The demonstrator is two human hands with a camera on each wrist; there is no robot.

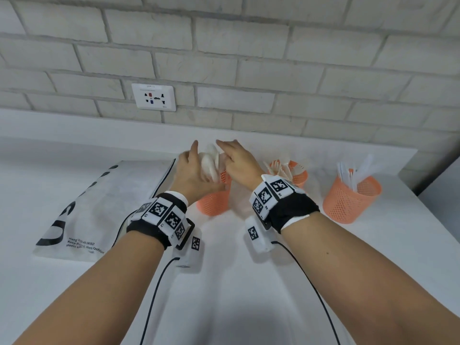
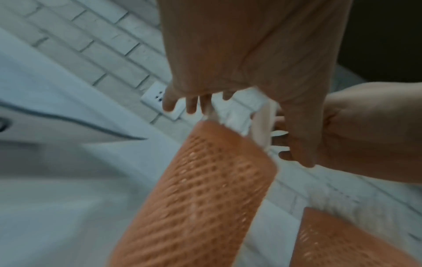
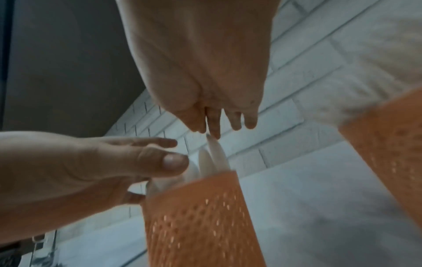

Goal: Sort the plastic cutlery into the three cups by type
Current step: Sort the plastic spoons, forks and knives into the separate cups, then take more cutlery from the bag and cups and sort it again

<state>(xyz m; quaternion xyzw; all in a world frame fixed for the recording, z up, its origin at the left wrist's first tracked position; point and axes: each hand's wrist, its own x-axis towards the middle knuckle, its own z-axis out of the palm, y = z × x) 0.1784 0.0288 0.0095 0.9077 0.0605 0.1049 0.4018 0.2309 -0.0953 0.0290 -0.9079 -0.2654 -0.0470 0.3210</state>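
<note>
Item: spoons (image 1: 210,160), white plastic, a bunch standing bowls-up in the left cup (image 1: 214,202).

Location: left cup is the landmark, an orange mesh cup on the white bench (image 1: 224,282). Middle cup (image 1: 297,174) stands just right of it and slightly behind, holding white cutlery whose type cannot be told. Right cup (image 1: 352,199) stands further right, well apart, with long white handles sticking out.

Grips: left hand (image 1: 193,170) is on the left side of the spoons, fingers straight, thumb alongside; the right-wrist view shows it flat beside the bowls, not curled round them. Right hand (image 1: 240,160) is above and right of the bunch, fingers extended downward, fingertips (image 3: 214,133) at the tip of the tallest spoon. Neither hand plainly holds anything; both seem to be patting the bunch together.

Handling (judged): light, stiff, smooth and slippery; thin necks may snap if bent. Best taken by the handle or by the bowl edges in a light pinch. The cup itself looks light and may tip if the bunch is pushed sideways.

Surroundings: white bag (image 1: 104,207) with black lettering lies flat left of the left cup. Socket (image 1: 153,97) sits on the brick wall behind. No loose cutlery is seen on the bench. Wrist cables trail near the cup's front.
</note>
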